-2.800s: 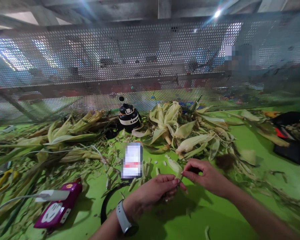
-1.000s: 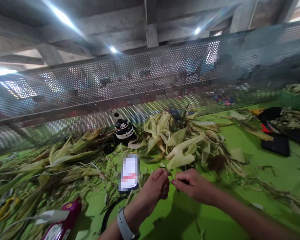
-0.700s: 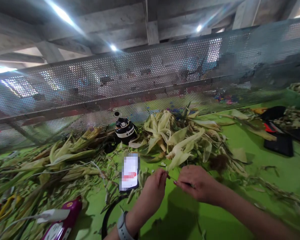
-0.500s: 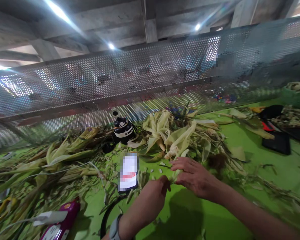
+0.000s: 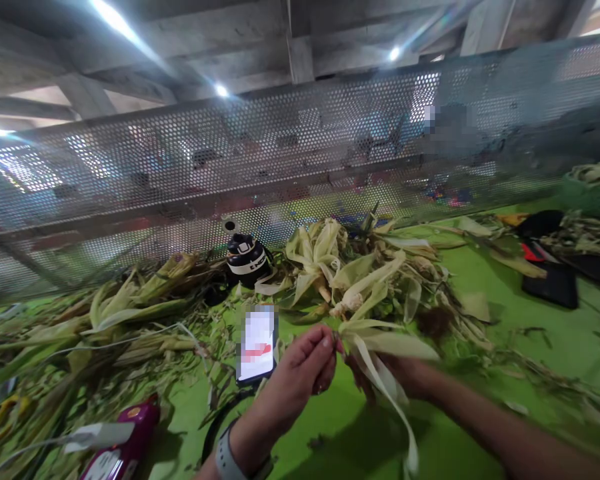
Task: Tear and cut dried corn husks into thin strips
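My left hand (image 5: pixel 307 363), with a grey watch (image 5: pixel 226 457) on its wrist, is closed in a pinch on the gathered end of a bunch of corn husks (image 5: pixel 375 340). The pale strips fan out to the right, and one long strip hangs down toward the green table. My right hand (image 5: pixel 367 377) is just behind and below these strips, close to the left fingertips. Husks and blur hide most of its fingers, so its grip does not show. Behind both hands lies a heap of corn husks (image 5: pixel 325 250) with cream-coloured, ruffled husk pieces.
A phone (image 5: pixel 257 350) with a lit screen lies left of my hands. Beyond it stands a black bottle (image 5: pixel 249 263). A purple device (image 5: pixel 125 440) with a white plug lies front left, near yellow-handled scissors (image 5: pixel 5 420). Husks cover the left side. A perforated metal panel (image 5: pixel 280 160) runs along the back.
The husk strips between my hands have come up and spread out to the right. My left hand has risen slightly; my right hand has moved down behind the strips.
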Available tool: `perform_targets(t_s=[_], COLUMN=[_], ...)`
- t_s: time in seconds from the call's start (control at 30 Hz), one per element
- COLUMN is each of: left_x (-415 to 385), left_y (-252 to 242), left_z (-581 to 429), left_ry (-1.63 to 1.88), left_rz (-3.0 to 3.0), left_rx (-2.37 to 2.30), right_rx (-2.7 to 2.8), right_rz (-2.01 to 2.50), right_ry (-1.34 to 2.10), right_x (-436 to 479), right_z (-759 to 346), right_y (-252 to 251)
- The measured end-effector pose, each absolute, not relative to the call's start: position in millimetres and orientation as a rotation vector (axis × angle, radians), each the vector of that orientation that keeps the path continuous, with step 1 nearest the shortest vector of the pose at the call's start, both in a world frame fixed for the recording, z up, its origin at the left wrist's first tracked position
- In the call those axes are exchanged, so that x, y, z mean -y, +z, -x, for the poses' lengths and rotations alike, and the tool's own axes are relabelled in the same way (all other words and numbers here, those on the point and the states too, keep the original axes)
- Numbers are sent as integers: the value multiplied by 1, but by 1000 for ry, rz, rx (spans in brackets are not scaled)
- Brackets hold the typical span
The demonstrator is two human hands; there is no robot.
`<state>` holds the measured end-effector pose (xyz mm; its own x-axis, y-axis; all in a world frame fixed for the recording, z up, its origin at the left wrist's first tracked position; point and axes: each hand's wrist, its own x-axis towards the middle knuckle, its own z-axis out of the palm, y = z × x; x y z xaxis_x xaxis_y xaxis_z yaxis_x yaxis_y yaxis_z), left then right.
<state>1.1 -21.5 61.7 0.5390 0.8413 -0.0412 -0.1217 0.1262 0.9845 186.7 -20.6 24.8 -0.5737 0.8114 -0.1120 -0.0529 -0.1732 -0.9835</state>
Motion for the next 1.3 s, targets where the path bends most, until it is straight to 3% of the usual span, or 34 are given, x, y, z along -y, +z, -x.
perform_targets(t_s=[0.3,0.57,0.77,1.1,1.3], left_x=[10,5,13,14,17], left_y=[33,16,14,6,-1], left_z=[-6,-7,-17,-16,-17], left_ry=[938,1146,1210,1203,1196], left_rz=[-1441,-1431,-1398,-1481,-1529], left_rx=[-1057,-1285,-1264,-1266,-1290], right_rx=[1414,1382,1601,1274,1256], right_rz=[881,1096,1036,1152,1043], right_ry=[1820,1570,1167,1566,1567], right_x=[24,26,26,29,26], right_z=[-180,-169,-161,-154,-147], right_y=[13,9,2,-3,4])
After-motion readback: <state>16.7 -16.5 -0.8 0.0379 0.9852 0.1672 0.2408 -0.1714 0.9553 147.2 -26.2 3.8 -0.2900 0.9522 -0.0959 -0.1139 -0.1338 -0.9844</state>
